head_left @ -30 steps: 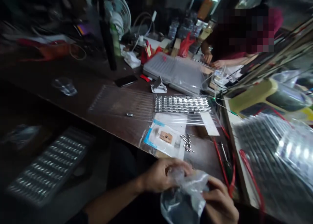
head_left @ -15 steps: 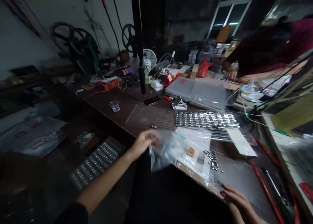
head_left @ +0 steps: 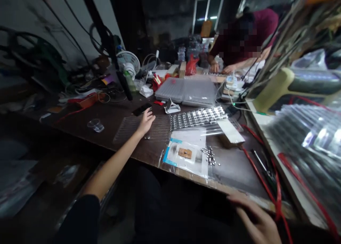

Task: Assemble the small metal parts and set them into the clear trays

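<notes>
My left hand (head_left: 146,121) reaches over a clear ribbed plastic tray (head_left: 128,128), its fingertips beside the dark phone (head_left: 141,109). Its fingers look loosely apart, and I see nothing held. Low on the right, my right hand (head_left: 257,215) is slightly blurred near the table's front edge, fingers stretched out and holding nothing visible. Between the hands lies a clear sheet with blue tape (head_left: 170,158), bearing a small brown block (head_left: 185,153) with a tiny metal piece on it. Small loose metal parts (head_left: 209,155) are heaped beside it. Rows of shiny metal parts (head_left: 197,118) fill another tray section.
Stacked clear trays (head_left: 198,90) and a white stand (head_left: 172,106) sit behind. A clear cup (head_left: 96,125) stands left. A white-topped block (head_left: 230,131), red tubing (head_left: 255,173) and a screwdriver-like tool (head_left: 259,162) lie right. Another person (head_left: 239,41) works across the table.
My left hand has moved forward over the empty tray; the clear plastic it held is out of its fingers. The view has turned right. My right hand stays low at the right.
</notes>
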`<state>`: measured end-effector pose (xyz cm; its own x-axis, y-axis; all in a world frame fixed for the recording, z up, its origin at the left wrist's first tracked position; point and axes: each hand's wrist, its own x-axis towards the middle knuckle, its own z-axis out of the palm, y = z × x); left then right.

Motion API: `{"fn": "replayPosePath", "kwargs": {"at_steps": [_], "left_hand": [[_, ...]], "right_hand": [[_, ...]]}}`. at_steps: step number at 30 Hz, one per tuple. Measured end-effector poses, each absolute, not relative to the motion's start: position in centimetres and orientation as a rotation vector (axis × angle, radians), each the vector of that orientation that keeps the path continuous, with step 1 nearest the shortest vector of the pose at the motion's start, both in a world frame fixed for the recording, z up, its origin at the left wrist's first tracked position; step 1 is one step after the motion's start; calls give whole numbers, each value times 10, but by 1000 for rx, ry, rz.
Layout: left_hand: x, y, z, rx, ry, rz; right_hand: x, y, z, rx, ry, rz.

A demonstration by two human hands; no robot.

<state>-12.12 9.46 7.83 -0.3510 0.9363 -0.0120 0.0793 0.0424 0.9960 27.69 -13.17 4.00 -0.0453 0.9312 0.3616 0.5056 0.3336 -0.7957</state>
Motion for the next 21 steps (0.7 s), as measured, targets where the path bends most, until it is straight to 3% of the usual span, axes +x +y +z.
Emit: {"fn": "replayPosePath", "kwargs": {"at_steps": [9, 15, 21], "left_hand": [[-90, 10, 41, 2240, 1566, 931], [-100, 2, 22, 2342, 1857, 587], [-101, -6, 21, 2344, 1871, 489]], "right_hand": [[271, 25, 78, -1490, -2415, 704], [270, 51, 66, -1538, -2577, 799], [279, 45, 49, -1408, -2447, 1000]]}}
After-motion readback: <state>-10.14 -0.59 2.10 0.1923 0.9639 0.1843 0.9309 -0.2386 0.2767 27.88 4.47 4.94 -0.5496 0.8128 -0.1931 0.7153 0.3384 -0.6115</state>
